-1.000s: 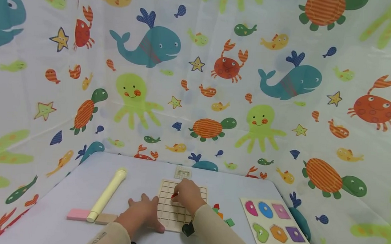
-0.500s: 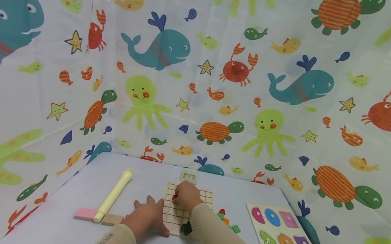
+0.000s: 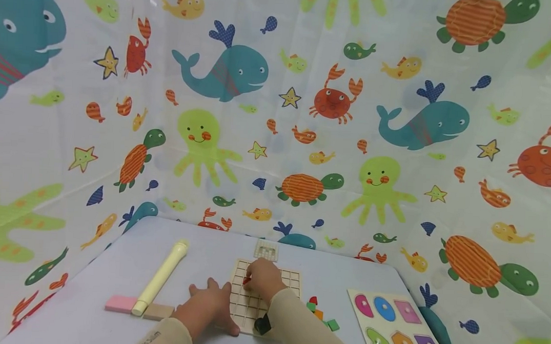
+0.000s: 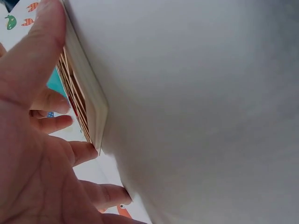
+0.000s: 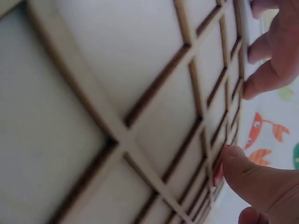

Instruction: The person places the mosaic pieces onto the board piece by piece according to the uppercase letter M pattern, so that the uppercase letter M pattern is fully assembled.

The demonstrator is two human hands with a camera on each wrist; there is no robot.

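A pale wooden grid board (image 3: 242,310) lies on the white table, divided into square cells by thin strips. Over its upper middle, my right hand (image 3: 266,280) pinches a small red piece (image 3: 246,280). In the right wrist view the thumb (image 5: 250,177) presses that red piece (image 5: 217,175) down at the grid; its exact shape is hidden. My left hand (image 3: 208,303) spreads its fingers along the board's left side. The left wrist view has its thumb (image 4: 44,51) lying against the board's edge (image 4: 98,109), one fingertip touching near the corner.
Small red, green and orange pieces (image 3: 318,313) lie right of the board. A shape puzzle (image 3: 365,312) stands farther right. To the left are a pale yellow cylinder (image 3: 162,277), a pink block (image 3: 121,304) and a tan block (image 3: 157,312). Behind the board is a small patterned card (image 3: 266,249).
The head view has shifted, so everything appears farther right. Both hands keep almost the same places on the board, and the right still pinches the red piece.
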